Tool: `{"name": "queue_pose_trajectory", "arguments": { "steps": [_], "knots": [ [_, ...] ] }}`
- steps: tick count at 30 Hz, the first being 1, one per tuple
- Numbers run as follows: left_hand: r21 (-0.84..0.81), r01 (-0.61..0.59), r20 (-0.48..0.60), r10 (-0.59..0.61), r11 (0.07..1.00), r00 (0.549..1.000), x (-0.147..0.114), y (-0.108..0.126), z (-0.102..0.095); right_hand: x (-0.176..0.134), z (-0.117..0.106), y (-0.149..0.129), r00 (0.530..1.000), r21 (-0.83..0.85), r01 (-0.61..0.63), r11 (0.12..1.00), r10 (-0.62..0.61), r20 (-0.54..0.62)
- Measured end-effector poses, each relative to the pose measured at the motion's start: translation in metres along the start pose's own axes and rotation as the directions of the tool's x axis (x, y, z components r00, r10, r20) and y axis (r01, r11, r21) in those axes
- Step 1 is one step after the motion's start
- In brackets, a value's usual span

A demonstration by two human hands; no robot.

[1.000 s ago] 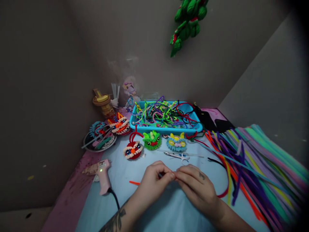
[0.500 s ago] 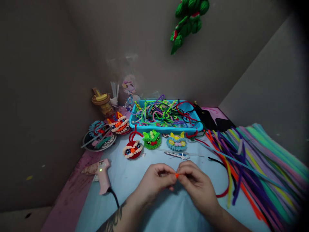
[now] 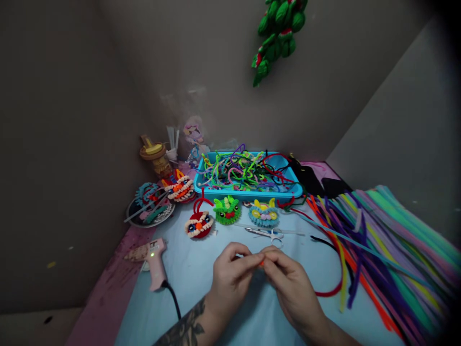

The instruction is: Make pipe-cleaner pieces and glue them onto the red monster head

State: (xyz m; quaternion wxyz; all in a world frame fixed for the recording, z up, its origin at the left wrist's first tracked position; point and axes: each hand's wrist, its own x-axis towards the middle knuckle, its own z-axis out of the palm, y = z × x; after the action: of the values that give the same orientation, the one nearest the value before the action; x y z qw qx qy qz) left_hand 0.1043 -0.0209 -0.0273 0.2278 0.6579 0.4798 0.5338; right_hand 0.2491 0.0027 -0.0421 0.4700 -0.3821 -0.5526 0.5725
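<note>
Between the fingertips of both hands is a small orange piece of pipe cleaner, mostly covered by the fingers. My left hand pinches it from the left with thumb and forefinger. From the other side my right hand closes thumb and forefinger on it, fingertips touching those of the left. Just beyond the hands lie silver scissors. Past these sit a red-and-cream lion head, a green dragon head and a blue-and-yellow head, all made of pipe cleaners.
A pink glue gun with a lit green light stands at left, its black cord trailing forward. A blue tray of tangled pipe cleaners is at the back. Long coloured pipe cleaners spread over the right. A round dish holds small parts.
My left hand has turned, its forefinger now reaching over the orange piece, which shows less and sits slightly lower. The right hand keeps its pinch. The whole view has shifted a little.
</note>
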Motion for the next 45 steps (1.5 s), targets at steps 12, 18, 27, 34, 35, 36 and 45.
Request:
{"name": "queue_pose_trajectory", "arguments": {
  "steps": [12, 18, 27, 34, 35, 36, 45],
  "knots": [
    [-0.012, 0.213, 0.052, -0.213, 0.977, 0.976, 0.011, 0.009, -0.004, 0.004, -0.011, -0.007, 0.961, -0.438, 0.264, 0.859, -0.275, 0.038],
    [-0.192, 0.486, 0.215, -0.446, 0.853, 0.869, 0.012, 0.009, 0.004, 0.012, -0.027, -0.014, 0.860, -0.502, 0.490, 0.713, -0.489, 0.145],
    [-0.389, 0.605, 0.328, -0.509, 0.694, 0.796, 0.009, 0.004, 0.006, 0.012, -0.028, -0.022, 0.786, -0.427, 0.618, 0.660, -0.508, 0.353],
    [-0.485, 0.722, 0.417, -0.596, 0.493, 0.687, 0.012, 0.006, 0.008, 0.009, -0.032, -0.014, 0.796, -0.465, 0.606, 0.646, -0.501, 0.340],
    [-0.494, 0.728, 0.426, -0.598, 0.475, 0.679, 0.012, 0.006, 0.009, 0.008, -0.033, -0.012, 0.801, -0.486, 0.597, 0.638, -0.499, 0.330],
    [-0.500, 0.730, 0.427, -0.600, 0.467, 0.676, 0.012, 0.005, 0.009, 0.007, -0.034, -0.011, 0.802, -0.509, 0.595, 0.623, -0.504, 0.320],
    [-0.470, 0.765, 0.405, -0.662, 0.440, 0.630, 0.010, -0.001, 0.011, 0.012, -0.034, -0.012, 0.667, -0.585, 0.716, 0.381, -0.620, 0.412]
  ]
}}
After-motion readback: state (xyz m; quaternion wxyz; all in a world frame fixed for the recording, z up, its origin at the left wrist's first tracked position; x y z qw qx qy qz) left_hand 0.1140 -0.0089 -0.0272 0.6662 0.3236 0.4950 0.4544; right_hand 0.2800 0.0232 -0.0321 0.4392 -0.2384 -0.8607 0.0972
